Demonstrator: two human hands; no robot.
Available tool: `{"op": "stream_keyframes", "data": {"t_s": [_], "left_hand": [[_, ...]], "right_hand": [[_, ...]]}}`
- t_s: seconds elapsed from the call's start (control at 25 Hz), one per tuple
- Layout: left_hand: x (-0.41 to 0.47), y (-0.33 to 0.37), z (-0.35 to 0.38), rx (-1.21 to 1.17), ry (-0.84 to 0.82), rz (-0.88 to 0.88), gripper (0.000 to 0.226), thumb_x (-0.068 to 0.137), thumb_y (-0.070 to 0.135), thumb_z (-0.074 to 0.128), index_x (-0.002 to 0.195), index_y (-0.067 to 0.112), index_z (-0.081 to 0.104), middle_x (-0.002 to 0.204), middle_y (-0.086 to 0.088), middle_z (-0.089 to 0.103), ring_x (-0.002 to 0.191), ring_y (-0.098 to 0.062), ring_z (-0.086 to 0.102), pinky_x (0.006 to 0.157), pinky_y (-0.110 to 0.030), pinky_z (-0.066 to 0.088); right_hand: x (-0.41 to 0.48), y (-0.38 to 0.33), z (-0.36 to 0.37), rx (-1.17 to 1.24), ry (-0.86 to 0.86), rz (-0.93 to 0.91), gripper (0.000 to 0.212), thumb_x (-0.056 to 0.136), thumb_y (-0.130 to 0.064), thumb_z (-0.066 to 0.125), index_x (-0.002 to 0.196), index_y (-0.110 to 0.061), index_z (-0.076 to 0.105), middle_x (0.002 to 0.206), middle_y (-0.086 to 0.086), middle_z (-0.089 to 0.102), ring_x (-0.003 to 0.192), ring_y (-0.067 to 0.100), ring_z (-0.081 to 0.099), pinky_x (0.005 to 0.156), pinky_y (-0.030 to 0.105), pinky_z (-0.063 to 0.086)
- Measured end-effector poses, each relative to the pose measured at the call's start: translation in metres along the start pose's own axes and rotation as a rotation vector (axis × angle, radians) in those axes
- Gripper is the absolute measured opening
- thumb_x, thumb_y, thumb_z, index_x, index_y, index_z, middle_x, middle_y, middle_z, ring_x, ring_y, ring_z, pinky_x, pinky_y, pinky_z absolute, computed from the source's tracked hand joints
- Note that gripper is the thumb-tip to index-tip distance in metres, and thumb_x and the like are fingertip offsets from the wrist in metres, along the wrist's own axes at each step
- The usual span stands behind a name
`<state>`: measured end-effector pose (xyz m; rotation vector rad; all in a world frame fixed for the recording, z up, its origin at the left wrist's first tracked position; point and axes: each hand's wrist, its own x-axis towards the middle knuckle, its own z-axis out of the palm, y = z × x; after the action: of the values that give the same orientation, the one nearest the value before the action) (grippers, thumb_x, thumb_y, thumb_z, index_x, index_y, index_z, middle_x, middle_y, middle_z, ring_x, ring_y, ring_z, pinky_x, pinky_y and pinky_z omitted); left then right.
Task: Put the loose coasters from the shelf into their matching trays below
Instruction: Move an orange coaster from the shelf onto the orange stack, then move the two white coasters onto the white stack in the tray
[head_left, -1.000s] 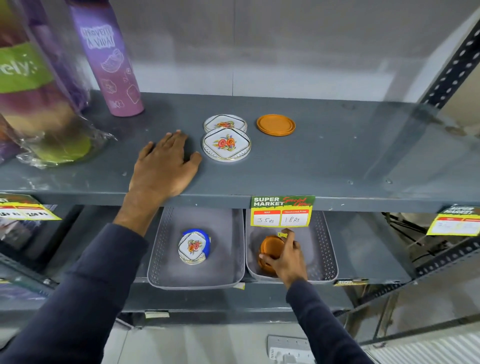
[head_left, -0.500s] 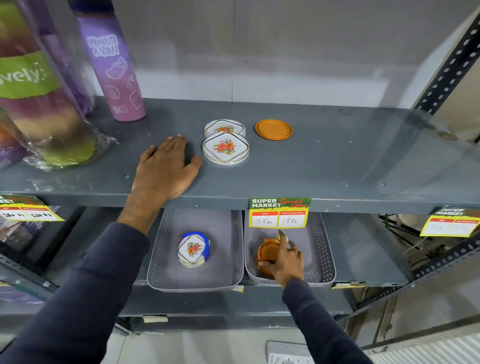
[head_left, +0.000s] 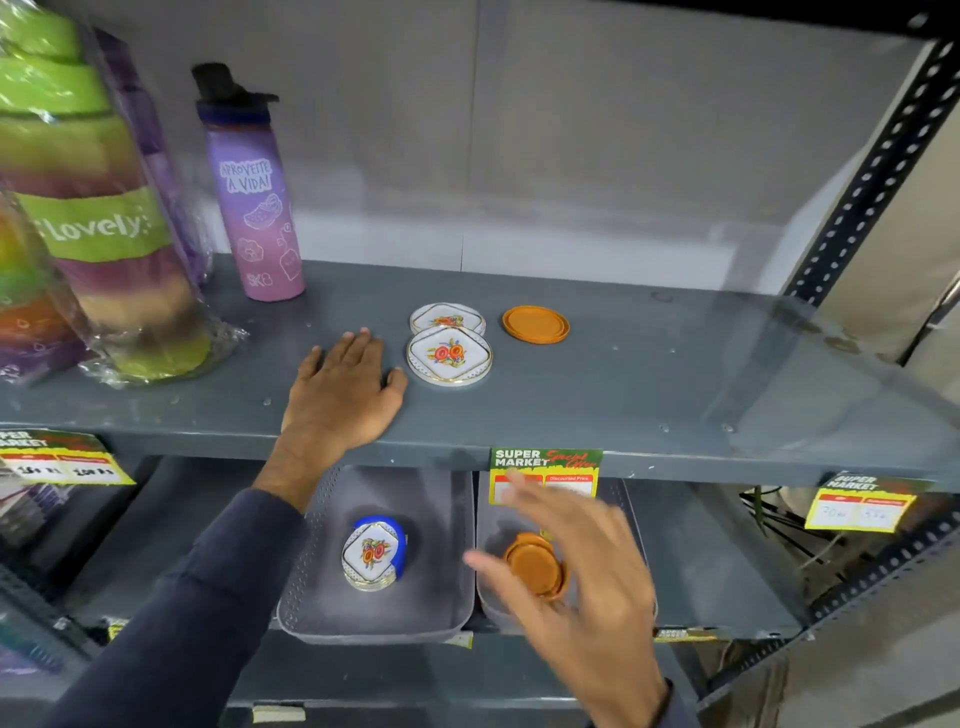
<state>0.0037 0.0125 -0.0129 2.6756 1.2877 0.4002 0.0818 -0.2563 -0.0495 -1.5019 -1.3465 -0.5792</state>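
1. On the shelf (head_left: 623, 395), at your far left, stand wrapped striped cups (head_left: 98, 234) in crinkled film and a smooth purple bottle (head_left: 254, 208); neither is yours to move.
2. Your left hand (head_left: 343, 395) lies flat on the painted metal, fingers together and thumb out, holding nothing, just beside the floral coasters (head_left: 449, 356).
3. Those two are rounded squares with gilt rims, glossy and stiff, the near one overlapping the far. They look thin and light, probably slick; hook a fingertip under the rim and pinch the edge.
4. The orange coaster (head_left: 535, 325) is a plain matte disc with a raised lip, likely plastic and unbreakable; grip it across the lip.
5. Below, the left tray (head_left: 374, 618), grey with perforated walls, holds a floral stack (head_left: 375, 553) leaning on a blue holder.
6. Your right hand (head_left: 576, 577), blurred, hovers open with fingers spread, empty, over the orange stack (head_left: 535, 565) in the right tray (head_left: 488, 597).
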Motion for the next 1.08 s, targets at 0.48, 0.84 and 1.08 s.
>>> {"op": "stream_keyframes", "data": {"t_s": [0.48,0.84,1.08], "left_hand": [[0.002,-0.005,0.001,-0.083,0.072,-0.002,0.060,0.097,0.045,0.035,0.152,0.021,0.031,0.163,0.003,0.024,0.151,-0.011,0.016,0.123,-0.040,0.009],[0.003,-0.005,0.001,-0.100,0.077,-0.007,0.058,0.097,0.044,0.034,0.151,0.021,0.032,0.162,0.004,0.025,0.150,-0.010,0.017,0.123,-0.039,0.009],[0.001,-0.005,0.000,-0.088,0.048,-0.006,0.060,0.098,0.045,0.031,0.153,0.021,0.027,0.164,0.005,0.020,0.151,-0.010,0.013,0.123,-0.039,0.007]], "right_hand": [[0.139,0.035,0.092,-0.181,-0.337,0.383,0.120,0.061,-0.072,0.079,0.154,-0.026,0.018,0.131,0.004,0.057,0.127,0.024,0.042,0.102,0.040,0.028],[0.134,0.046,0.105,-0.200,-0.354,0.418,0.101,0.065,-0.062,0.080,0.143,-0.027,0.027,0.121,-0.003,0.061,0.123,0.028,0.046,0.089,0.042,0.024],[0.134,0.042,0.097,-0.132,-0.261,0.398,0.085,0.055,-0.059,0.085,0.109,-0.030,0.025,0.107,-0.011,0.048,0.108,0.025,0.048,0.081,0.040,0.021]]}}
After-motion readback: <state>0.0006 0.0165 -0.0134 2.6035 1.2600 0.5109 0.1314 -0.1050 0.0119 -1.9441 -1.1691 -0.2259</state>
